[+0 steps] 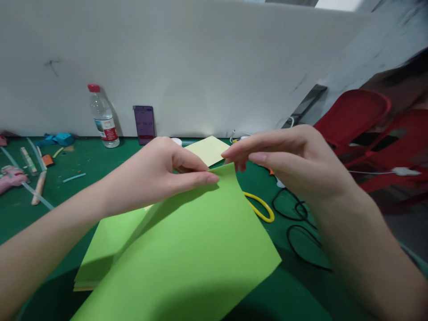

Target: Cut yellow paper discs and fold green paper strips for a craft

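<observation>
A light green paper sheet is lifted at its far corner above a stack of green and pale yellow sheets on the green table. My left hand pinches that far corner between thumb and fingers. My right hand meets the same corner from the right, fingers pressed together at the paper's edge. A pale yellow sheet lies flat just behind the hands.
A water bottle and a phone stand against the white wall. Glue sticks and a pink glue gun lie at the left. A yellow cable and black cables lie right of the paper. Red chairs stand beyond the table.
</observation>
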The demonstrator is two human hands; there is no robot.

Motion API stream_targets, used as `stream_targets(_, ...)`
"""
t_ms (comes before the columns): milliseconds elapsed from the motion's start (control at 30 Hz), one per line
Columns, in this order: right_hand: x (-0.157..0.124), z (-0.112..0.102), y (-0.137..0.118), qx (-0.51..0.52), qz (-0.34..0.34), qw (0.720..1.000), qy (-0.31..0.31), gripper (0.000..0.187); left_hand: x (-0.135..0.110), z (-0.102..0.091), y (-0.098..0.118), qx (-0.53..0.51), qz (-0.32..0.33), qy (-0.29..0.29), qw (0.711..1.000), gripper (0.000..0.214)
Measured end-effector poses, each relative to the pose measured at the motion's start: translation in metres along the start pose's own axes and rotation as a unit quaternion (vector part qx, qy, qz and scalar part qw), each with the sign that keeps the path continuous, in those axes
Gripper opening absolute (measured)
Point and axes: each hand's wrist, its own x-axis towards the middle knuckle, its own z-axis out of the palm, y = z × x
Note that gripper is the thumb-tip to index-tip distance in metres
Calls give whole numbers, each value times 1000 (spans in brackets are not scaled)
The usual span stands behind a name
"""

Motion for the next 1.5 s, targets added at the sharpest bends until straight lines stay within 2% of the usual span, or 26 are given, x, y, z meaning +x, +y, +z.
stream_targets(133, -1, 9, -2, -40, -15, 999, 33, 9, 3, 0, 0, -20, -2, -12, 1000, 26)
stream_targets(233, -1, 16, -6, -93, -41, 991, 85, 7, 4, 0, 1, -20, -2, -1, 1000, 28)
stream_targets(333, -1, 18, -8, -110, -48, 990, 74, 4, 5, -1, 2, -49, -16, -1, 999, 26)
stream_targets(467, 2, 15, -2, -112, -43, 985, 127, 8, 7, -5, -2, -52, -66, -24, 996, 28)
stream_targets(567, 5, 2, 6, -91, -35, 980, 176, 7, 8, -12, -11, -37, -115, -60, 991, 28)
stream_targets(667, 8, -17, 13, -78, 3, 975, 210, 7, 1, -19, -25, -17, -150, -92, 984, 30)
stream_targets(800, 6, -41, 19, -41, 110, 965, 233, 13, -16, -24, -47, -24, -216, -126, 968, 29)
stream_targets(867, 0, -53, 27, -38, 168, 957, 232, 14, -26, -23, -57, -44, -230, -139, 962, 27)
stream_targets(967, -14, -70, 47, -104, 224, 953, 173, 14, -39, -15, -71, -70, -241, -169, 953, 29)
stream_targets(1067, -28, -72, 71, -213, 258, 942, 32, 14, -49, 6, -84, -99, -259, -198, 940, 32)
stream_targets(1133, -35, -54, 83, -237, 274, 932, -25, 3, -52, 24, -91, -119, -261, -229, 930, 34)
stream_targets(1233, -42, -4, 87, -251, 242, 935, -70, 27, -51, 49, -96, -135, -260, -256, 921, 32)
stream_targets(1300, -43, 32, 84, -236, 207, 942, -120, 29, -49, 61, -95, -143, -255, -263, 919, 32)
stream_targets(1367, -42, 56, 79, -217, 193, 941, -174, 21, -48, 67, -93, -152, -248, -263, 920, 34)
stream_targets(1433, -39, 67, 77, -206, 191, 937, -207, 16, -49, 68, -91, -155, -245, -259, 921, 36)
stream_targets(1500, -35, 64, 77, -205, 193, 935, -218, 16, -52, 63, -93, -155, -248, -254, 922, 36)
